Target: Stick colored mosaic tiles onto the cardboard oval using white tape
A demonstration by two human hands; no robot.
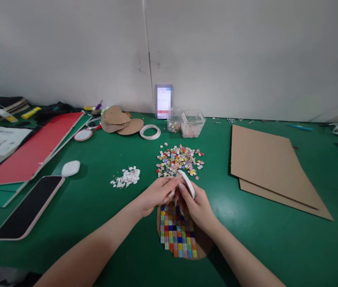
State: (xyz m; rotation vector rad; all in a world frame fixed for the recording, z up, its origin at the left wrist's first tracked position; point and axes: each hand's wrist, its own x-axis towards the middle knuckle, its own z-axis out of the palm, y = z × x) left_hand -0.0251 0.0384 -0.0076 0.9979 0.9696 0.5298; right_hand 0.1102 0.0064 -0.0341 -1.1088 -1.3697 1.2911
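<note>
So the right hand [198, 206] is clamped on a white tape roll [189, 185], held up over the cardboard piece [204, 242] with its rows of colorful tiles [174, 235]. Left hand [160, 194] has its fingertips pinched together right beside the roll, can't tell on what. Loose tiles [180, 156] are piled just beyond on the green table [103, 221], white scraps [127, 177] off to the left.

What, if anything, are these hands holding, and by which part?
The right hand holds a white, ring-shaped roll by its rim; whether the left hand grips anything beside it is unclear.
</note>
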